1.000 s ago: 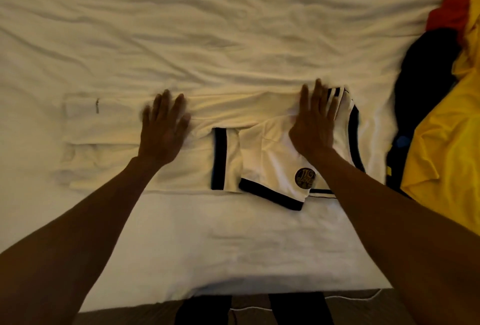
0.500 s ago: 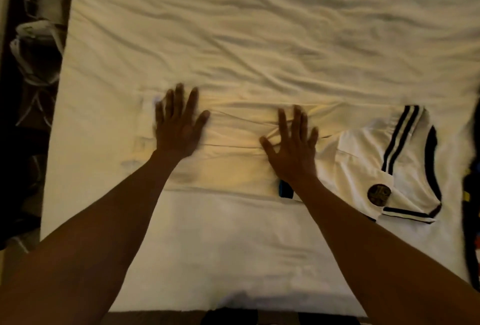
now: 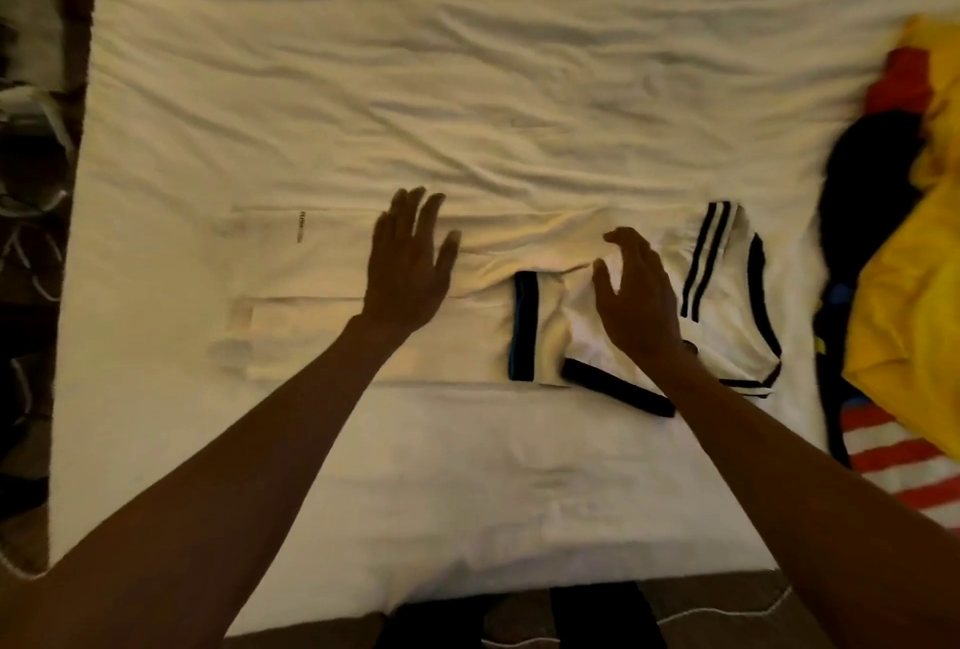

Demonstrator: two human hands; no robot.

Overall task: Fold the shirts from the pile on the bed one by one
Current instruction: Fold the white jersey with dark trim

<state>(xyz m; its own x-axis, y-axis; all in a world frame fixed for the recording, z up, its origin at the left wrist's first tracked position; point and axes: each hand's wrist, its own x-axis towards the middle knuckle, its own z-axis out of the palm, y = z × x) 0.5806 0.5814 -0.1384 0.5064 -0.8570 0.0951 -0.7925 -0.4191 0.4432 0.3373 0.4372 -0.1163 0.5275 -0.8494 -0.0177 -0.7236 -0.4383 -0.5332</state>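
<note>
floor stuff: dark, tangled things by the left side of the bed, too dim to name
bed sheet: cream and wrinkly, it fills most of the view
white shirt: lies flat on the sheet near the front edge of the bed, folded into a long band that runs left to right; the plain end is on the left, the sleeves are on the right
left hand: wide open, fingers straight and a bit spread, palm down on the middle of the shirt; it holds nothing
sleeve trim: a dark band on the shirt, between the two hands
right hand: open and loose, fingers bent a little, over the folded sleeve; it holds nothing, and i cannot tell if it touches the cloth
dark stripes: thin lines on the shirt, just right of the right hand
dark cloth: at the right side of the bed, near the shirt's right end
red cloth: behind the dark cloth
yellow shirt: big and crumpled, partly on top of the dark cloth
striped cloth: red and white, peeks out under the yellow shirt
</note>
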